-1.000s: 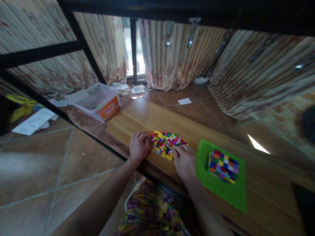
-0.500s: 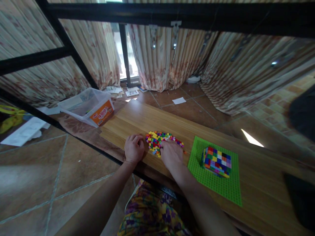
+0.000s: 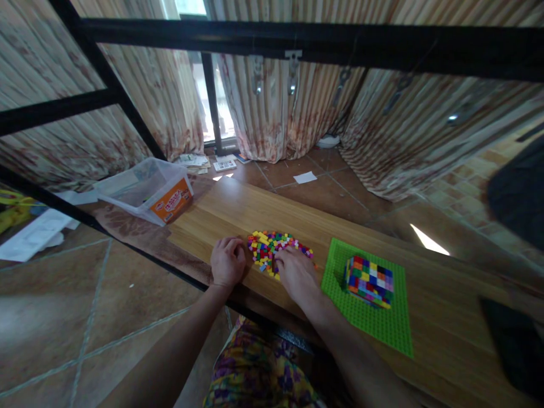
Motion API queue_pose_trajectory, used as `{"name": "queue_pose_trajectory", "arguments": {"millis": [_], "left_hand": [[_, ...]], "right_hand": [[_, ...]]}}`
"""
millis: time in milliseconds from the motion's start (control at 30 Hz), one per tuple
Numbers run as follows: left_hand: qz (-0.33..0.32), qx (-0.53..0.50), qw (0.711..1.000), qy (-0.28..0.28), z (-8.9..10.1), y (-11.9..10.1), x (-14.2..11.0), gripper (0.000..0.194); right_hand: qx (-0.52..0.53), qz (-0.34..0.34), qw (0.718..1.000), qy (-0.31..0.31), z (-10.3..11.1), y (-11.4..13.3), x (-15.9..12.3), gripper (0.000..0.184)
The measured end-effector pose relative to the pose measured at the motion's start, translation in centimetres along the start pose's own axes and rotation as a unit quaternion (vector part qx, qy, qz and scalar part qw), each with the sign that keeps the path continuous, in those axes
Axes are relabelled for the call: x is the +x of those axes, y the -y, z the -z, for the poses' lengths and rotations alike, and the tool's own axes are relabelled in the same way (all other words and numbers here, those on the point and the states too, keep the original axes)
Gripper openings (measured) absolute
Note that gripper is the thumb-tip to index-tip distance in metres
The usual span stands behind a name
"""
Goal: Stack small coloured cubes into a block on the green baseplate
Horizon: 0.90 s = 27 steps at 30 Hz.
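Note:
Small toy bricks in many colours form a loose pile (image 3: 266, 249) on the wooden board. Just left of it rests my left hand (image 3: 228, 262), fingers curled in and closed; whatever they may hold is hidden. My right hand (image 3: 296, 272) reaches over the pile's right side, fingertips bent down and together among the bricks. I cannot make out what is between them. Further right lies a green baseplate (image 3: 361, 323), carrying a block-shaped build (image 3: 369, 280) of multicoloured bricks, stacked several layers high.
A clear plastic bin (image 3: 127, 192) with an orange label stands at the board's left end. At the right is a dark flat object (image 3: 512, 340). A black metal rail (image 3: 272, 37) crosses above, before striped curtains (image 3: 272, 113). Papers (image 3: 305, 177) lie on the tiled floor.
The camera view has shifted slightly. My right hand's fingertips have moved a little among the bricks, while my left hand stays curled beside the pile. The build on the baseplate looks the same.

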<state>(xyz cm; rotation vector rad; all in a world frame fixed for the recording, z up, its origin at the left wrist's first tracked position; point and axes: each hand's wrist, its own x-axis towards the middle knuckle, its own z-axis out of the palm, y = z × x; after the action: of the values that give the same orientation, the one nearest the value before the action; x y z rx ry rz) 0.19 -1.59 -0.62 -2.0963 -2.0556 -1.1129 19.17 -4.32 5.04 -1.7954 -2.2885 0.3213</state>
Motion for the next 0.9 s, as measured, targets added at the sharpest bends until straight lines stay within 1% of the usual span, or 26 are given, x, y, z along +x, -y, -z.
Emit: {"name": "queue_pose_trajectory", "arguments": {"millis": [67, 133, 167, 200, 267, 333, 500, 600, 700, 900], "left_hand": [[-0.002, 0.000, 1.000, -0.002, 0.0, 0.0, 0.0, 0.018], [-0.001, 0.000, 1.000, -0.002, 0.0, -0.1, 0.0, 0.018], [-0.002, 0.000, 1.000, -0.002, 0.0, -0.1, 0.0, 0.017], [-0.002, 0.000, 1.000, -0.001, 0.0, -0.1, 0.0, 0.017], [-0.002, -0.003, 1.000, -0.001, 0.0, 0.0, 0.0, 0.017], [-0.004, -0.004, 1.000, -0.003, 0.1, 0.0, 0.0, 0.017], [-0.010, -0.001, 1.000, -0.006, 0.1, 0.0, 0.0, 0.018], [-0.011, 0.001, 1.000, -0.004, 0.1, 0.1, 0.0, 0.017], [-0.012, 0.004, 1.000, -0.008, 0.1, 0.1, 0.0, 0.017], [-0.006, 0.000, 1.000, -0.006, 0.1, 0.0, 0.0, 0.018]], "right_hand": [[0.039, -0.030, 0.997, -0.059, 0.1, -1.9, -0.9, 0.027], [0.063, -0.080, 0.988, -0.119, 0.2, -3.9, -1.7, 0.028], [0.072, -0.097, 0.983, -0.137, 0.3, -4.8, -2.0, 0.027], [0.081, -0.103, 0.981, -0.142, 0.3, -5.6, -2.3, 0.027], [0.092, -0.100, 0.982, -0.129, 0.3, -6.7, -2.4, 0.026], [0.087, -0.089, 0.987, -0.099, 0.2, -7.1, -2.1, 0.025], [0.039, -0.079, 0.996, -0.029, 0.5, -6.8, -0.8, 0.023], [0.021, -0.084, 0.996, -0.001, 1.0, -6.5, -0.2, 0.021], [0.017, -0.094, 0.995, 0.002, 1.2, -6.3, 0.2, 0.019], [0.025, -0.110, 0.994, -0.010, 0.5, -6.3, 0.6, 0.019]]}}
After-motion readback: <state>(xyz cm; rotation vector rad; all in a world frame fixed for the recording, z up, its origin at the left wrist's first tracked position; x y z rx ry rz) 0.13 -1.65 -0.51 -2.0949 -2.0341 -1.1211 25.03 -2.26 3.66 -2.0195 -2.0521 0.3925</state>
